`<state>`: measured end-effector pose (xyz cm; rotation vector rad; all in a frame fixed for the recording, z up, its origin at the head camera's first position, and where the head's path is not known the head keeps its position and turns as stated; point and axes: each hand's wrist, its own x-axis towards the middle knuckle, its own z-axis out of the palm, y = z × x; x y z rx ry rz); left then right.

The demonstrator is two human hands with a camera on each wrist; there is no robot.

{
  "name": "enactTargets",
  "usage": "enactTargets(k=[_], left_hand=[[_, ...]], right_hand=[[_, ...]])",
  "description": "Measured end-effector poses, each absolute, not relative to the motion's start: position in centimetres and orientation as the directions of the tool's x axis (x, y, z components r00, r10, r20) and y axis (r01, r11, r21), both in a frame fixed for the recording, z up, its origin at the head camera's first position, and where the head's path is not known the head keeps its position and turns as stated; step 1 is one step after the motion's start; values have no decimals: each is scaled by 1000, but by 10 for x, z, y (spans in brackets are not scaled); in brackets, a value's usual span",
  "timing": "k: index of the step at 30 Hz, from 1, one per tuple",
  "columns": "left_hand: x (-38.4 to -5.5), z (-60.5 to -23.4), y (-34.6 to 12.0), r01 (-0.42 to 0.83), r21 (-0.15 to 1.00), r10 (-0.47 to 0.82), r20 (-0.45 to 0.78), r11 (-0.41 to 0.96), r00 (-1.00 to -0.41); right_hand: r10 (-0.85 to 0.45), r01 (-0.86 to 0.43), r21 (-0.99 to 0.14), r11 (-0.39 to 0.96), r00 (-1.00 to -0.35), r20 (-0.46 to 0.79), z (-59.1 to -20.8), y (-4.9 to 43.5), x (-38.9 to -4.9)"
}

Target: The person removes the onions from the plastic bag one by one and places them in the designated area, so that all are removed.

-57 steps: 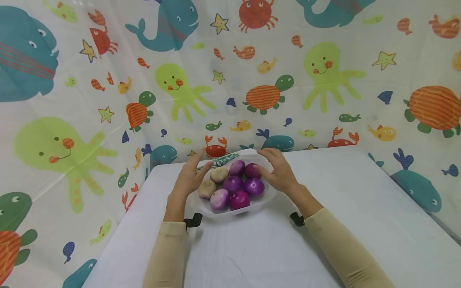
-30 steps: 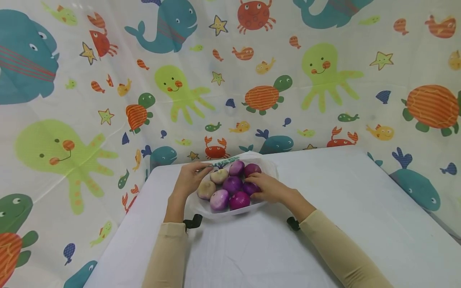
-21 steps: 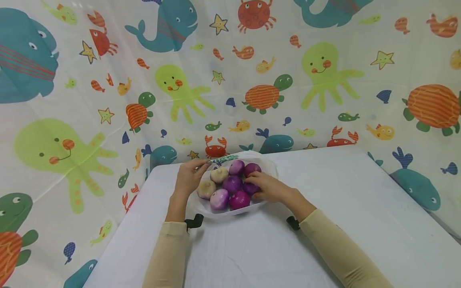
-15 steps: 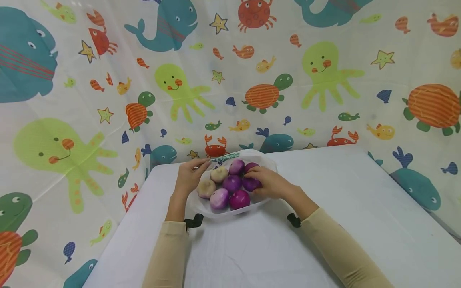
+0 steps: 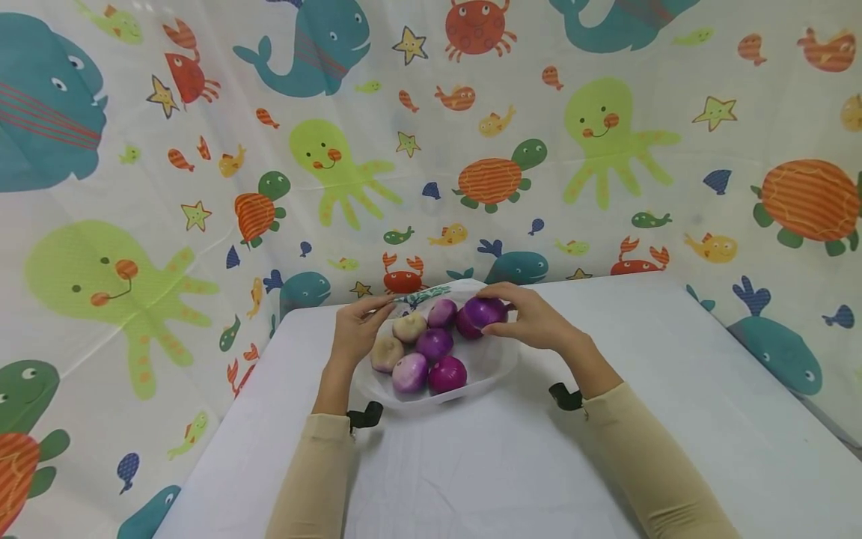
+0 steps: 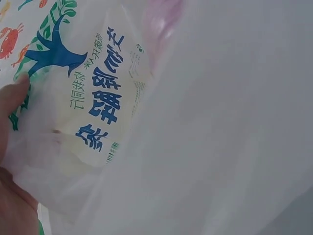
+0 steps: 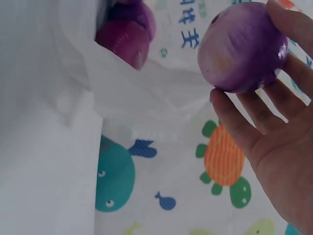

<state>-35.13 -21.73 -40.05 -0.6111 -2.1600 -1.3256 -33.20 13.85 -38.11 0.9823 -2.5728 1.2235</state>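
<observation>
A white plastic bag [image 5: 494, 367] with green and blue printing lies spread at the back of the table, several onions on it. Some are purple, like the magenta one [image 5: 447, 374] in front; a pale onion [image 5: 387, 353] sits at the left. My right hand [image 5: 532, 318] grips a purple onion [image 7: 244, 46] between thumb and fingers, raised above the bag's right side and partly covering another onion. At the bag's left rim, my left hand [image 5: 352, 329] pinches the plastic between thumb and fingers; the left wrist view shows the printed plastic [image 6: 100, 93] beside the thumb.
The table has a white cover [image 5: 444, 464]. Behind and left of it hangs a curtain [image 5: 431, 150] printed with sea animals. A black wrist mount [image 5: 366, 415] sits on the left wrist, another mount [image 5: 566, 397] on the right.
My right hand came down on the purple onion at the right of the group, took hold of it and lifted it up and to the right. My left hand closed on the bag's rim.
</observation>
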Motion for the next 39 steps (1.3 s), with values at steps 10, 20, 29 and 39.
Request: enactTargets(k=[10,20,29,39], left_hand=[[-353,-403,-214,646,634,81,684,426,-725],[-353,-405,-216,636,666,79,664,390,-743],[-337,-390,-207,630,680,69,657,374,-751],[-327,-381,-203,634,679,76,658,370,-749]], right_hand=[[-368,-556,-701,447,-828,422,-380,170,-342],[-243,-496,-735,462,-868,433,-392,191,-356],[-124,-412,-751,516,-903,411,-406,212,-365],[-8,-298,-779,552,-935,353,-413,235,-364]])
